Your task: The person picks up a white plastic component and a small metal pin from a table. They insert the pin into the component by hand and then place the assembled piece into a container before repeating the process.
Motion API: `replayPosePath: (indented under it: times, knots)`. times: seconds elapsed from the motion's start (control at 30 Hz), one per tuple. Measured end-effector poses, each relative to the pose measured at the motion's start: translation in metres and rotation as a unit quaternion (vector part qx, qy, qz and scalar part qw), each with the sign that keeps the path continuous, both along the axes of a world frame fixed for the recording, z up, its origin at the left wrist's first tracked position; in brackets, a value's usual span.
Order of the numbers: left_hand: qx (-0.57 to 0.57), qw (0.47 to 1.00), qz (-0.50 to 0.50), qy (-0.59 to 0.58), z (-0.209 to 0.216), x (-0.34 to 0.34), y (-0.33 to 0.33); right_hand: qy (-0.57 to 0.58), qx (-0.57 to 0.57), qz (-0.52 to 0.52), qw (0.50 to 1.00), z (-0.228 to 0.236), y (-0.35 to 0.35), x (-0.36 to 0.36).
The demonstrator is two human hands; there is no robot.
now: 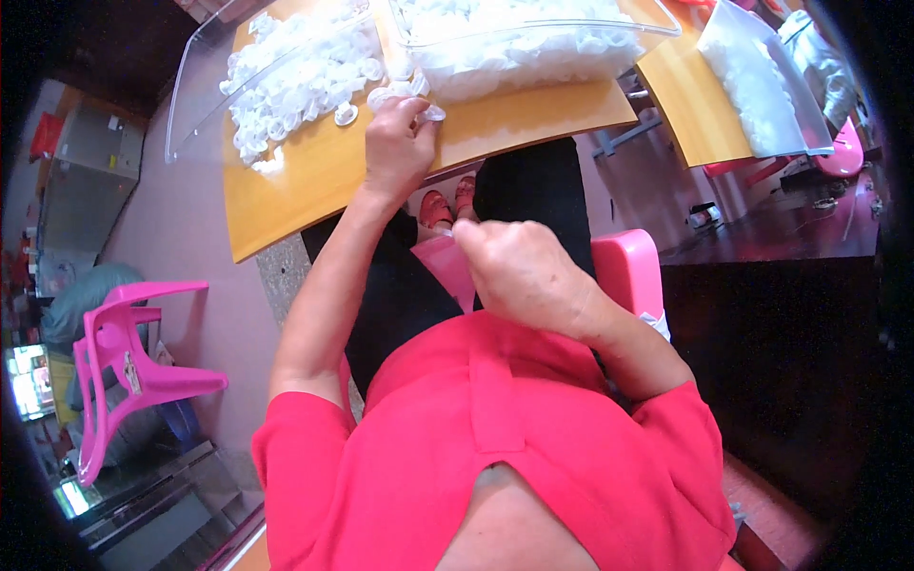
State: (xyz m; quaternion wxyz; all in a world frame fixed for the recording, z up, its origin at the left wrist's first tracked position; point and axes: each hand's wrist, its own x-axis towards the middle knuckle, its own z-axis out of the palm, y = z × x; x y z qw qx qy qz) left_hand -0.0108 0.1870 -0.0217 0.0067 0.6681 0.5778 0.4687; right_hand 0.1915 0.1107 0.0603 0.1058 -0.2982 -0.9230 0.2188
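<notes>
The left hand (400,143) pinches a white plastic piece (433,113) near the front edge of the tabletop (533,119); the right hand (528,271) is curled, whether around anything we cannot tell. We judge that a loosened pinch could spill the piece over that edge.

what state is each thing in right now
left hand, fingers pinched, apparently on a small white piece
right hand, curled shut, contents unclear
white heap at left, loose pieces
clear bin, open-topped, filled with white pieces
translucent bin at right, holding white pieces
pink chair at left, unoccupied
red shoes, worn
</notes>
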Motion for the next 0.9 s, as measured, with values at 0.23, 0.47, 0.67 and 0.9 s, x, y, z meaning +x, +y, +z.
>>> replayPosePath:
  times: [0.23, 0.47, 0.67, 0.9]
  knots:
    - [-0.036, 0.933, -0.149, -0.325, 0.037, 0.03, -0.117, 0.299, -0.353, -0.136, 0.876, -0.001, 0.013, -0.003]
    - [-0.068, 0.901, -0.17, -0.392, 0.047, 0.041, -0.176, 0.295, -0.404, -0.078, 0.862, 0.002, -0.009, -0.015]
    - [-0.182, 0.767, -0.209, -0.579, 0.04, 0.024, -0.203, 0.294, -0.264, -0.019, 0.918, -0.002, -0.032, -0.017]
    - [-0.21, 0.678, -0.249, -0.659, 0.029, 0.021, -0.209, 0.282, -0.194, -0.011, 0.94, -0.01, -0.037, -0.015]
